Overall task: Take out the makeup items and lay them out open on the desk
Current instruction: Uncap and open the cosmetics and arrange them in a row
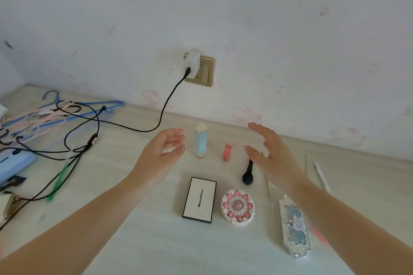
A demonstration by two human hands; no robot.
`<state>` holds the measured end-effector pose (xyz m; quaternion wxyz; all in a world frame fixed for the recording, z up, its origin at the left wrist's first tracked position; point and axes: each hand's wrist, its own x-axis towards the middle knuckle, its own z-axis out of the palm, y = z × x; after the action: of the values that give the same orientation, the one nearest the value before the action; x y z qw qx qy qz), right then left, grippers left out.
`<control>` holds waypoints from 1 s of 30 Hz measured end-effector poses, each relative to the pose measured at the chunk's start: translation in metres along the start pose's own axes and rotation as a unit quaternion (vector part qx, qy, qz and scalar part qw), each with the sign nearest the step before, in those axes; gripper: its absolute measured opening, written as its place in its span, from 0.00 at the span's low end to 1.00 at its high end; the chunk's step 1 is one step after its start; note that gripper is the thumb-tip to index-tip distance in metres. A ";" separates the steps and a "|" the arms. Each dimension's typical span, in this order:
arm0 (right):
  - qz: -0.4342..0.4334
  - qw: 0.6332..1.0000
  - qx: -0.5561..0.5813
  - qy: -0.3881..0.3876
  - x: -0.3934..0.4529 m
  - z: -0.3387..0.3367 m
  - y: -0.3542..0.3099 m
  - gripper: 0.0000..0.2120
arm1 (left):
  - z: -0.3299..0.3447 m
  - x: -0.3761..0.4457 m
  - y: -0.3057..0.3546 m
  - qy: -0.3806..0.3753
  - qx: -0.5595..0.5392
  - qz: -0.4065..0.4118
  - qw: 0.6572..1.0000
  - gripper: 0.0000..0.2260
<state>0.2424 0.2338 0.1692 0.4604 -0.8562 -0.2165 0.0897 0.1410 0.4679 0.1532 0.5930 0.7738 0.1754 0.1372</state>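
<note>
Pale desk (pixel 145 241) against a wall papered with faint pink cartoon cats; gold socket plate (pixel 204 71) on the wall with a white charger (pixel 191 63) plugged in, its black cable (pixel 165 105) trailing down onto the desk's left part.

Makeup items, laid out on the desk between and under the forearms:
- Tube (pixel 201 140), pale blue with a cream cap, standing upright near the wall.
- Lipstick (pixel 227 151), small, coral, just right of the tube, apart from it.
- Brush (pixel 248 174), black, head toward the viewer, handle partly under the right hand.
- Palette (pixel 199 200), white rectangle edged in black, lettered "Mooekiss", lid closed.
- Compact (pixel 237 207), round, pink with pearl-like trim, just right of the palette, closed.
- Case (pixel 294 227), long, silver and blue, ornate, partly under the right forearm, closed.
- Thin sticks (pixel 267 182) and a white pencil-like item (pixel 321 176), right of the brush; details too small to tell.

Hands: left hand (pixel 161 152) raised above the desk left of the tube, fingers loosely spread, palm facing right, holding nothing. Right hand (pixel 271 154) raised above the brush handle, fingers spread, palm facing left, holding nothing.

Left part of desk: tangled black cables, blue and pink hangers (pixel 67 109), a green stick (pixel 59 178), a light blue object (pixel 13 164) at the edge.
</note>
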 end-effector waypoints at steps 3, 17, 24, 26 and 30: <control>-0.020 1.000 0.009 0.006 0.008 0.014 0.018 0.23 | 0.004 0.006 -0.028 -0.005 -0.008 0.018 1.000 0.14; -0.123 0.988 -0.015 0.087 -0.036 0.073 0.048 0.22 | 0.009 -0.011 -0.100 0.028 -0.049 0.127 0.990 0.14; -0.111 0.987 -0.037 0.111 -0.060 0.080 0.018 0.23 | 0.008 -0.016 -0.094 0.015 -0.025 0.112 0.993 0.19; -0.103 0.982 -0.098 0.120 -0.049 0.082 0.011 0.24 | 0.013 -0.004 -0.097 0.021 -0.029 0.105 0.994 0.20; -0.094 0.979 -0.150 0.106 -0.013 0.086 0.000 0.27 | 0.028 0.028 -0.105 0.016 -0.036 0.089 0.995 0.25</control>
<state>0.2004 0.2916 0.1203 0.3537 -0.8959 -0.2569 -0.0785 0.1666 0.4799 0.0450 0.6031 0.7620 0.1100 0.2086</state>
